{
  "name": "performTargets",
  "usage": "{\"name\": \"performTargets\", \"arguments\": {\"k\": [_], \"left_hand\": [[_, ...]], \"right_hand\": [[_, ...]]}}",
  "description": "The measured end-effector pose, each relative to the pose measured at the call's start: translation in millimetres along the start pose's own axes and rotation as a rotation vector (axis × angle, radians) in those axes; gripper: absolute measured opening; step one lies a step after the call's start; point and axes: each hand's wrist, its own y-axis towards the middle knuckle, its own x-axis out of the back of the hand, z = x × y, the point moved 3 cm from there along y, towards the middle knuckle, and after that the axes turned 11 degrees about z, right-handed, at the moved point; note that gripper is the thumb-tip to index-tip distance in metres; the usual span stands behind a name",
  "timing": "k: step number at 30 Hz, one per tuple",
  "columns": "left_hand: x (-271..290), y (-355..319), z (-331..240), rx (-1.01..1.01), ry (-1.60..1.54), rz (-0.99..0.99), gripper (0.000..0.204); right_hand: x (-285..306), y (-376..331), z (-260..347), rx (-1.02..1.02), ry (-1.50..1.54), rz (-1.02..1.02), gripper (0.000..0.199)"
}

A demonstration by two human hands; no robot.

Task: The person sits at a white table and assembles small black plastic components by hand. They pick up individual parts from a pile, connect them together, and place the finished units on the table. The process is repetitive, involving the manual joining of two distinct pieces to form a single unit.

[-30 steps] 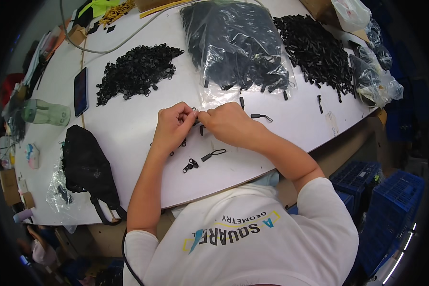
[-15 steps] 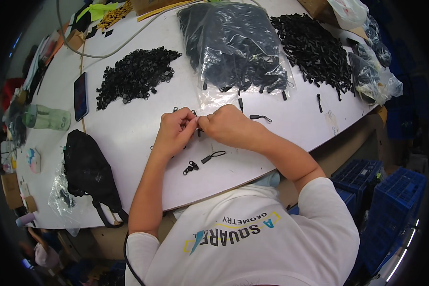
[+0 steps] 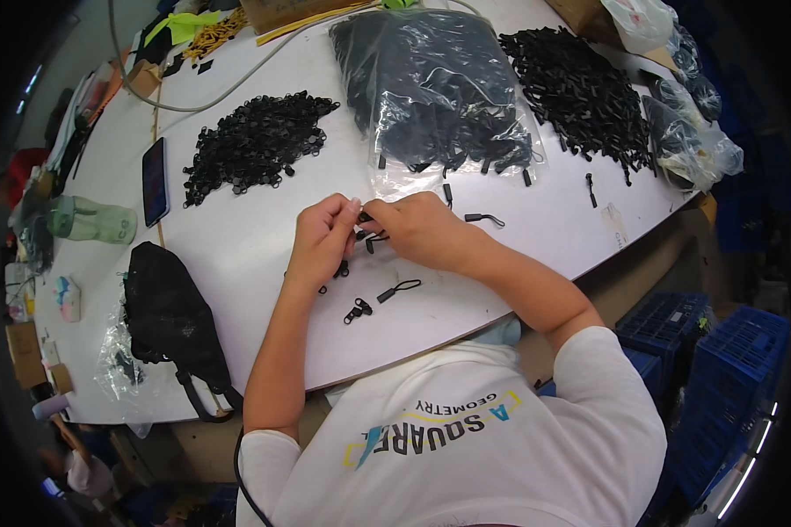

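Note:
My left hand (image 3: 322, 239) and my right hand (image 3: 419, 230) meet over the middle of the table, both closed in a pinch. Between their fingertips shows a small black piece (image 3: 366, 217), too covered to tell its exact kind. Just under my right fingers is a black cord zipper pull (image 3: 371, 244); whether it hangs from them or lies on the table I cannot tell. A few black zipper sliders (image 3: 358, 310) lie nearer to me, beside another cord zipper pull (image 3: 399, 291) with its loop. More small black pieces are partly hidden by my left hand.
A heap of black zipper sliders (image 3: 255, 145) lies far left, a heap of black zipper pulls (image 3: 580, 101) far right. Between them rests a clear plastic bag (image 3: 439, 97) of black pieces. A phone (image 3: 155, 183), green bottle (image 3: 92, 220) and black pouch (image 3: 171, 303) line the left side.
My fingertips have parted slightly, and the small black piece now shows between them. The whole view has shifted a little; the heaps and the bag lie as before.

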Motion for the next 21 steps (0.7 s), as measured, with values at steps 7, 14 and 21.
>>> {"name": "performTargets", "arguments": {"k": [7,14,21], "left_hand": [[-6,-2,-3,-0.001,-0.091,0.169,0.024],[5,-1,4,-0.129,0.183,-0.183,0.018],[-11,-3,-8,-0.262,-0.089,-0.157,0.016]], "right_hand": [[2,-3,-5,0.025,0.072,-0.018,0.014],[5,1,1,-0.01,-0.031,0.033,0.016],[15,1,-2,-0.057,0.302,-0.022,0.012]]}}
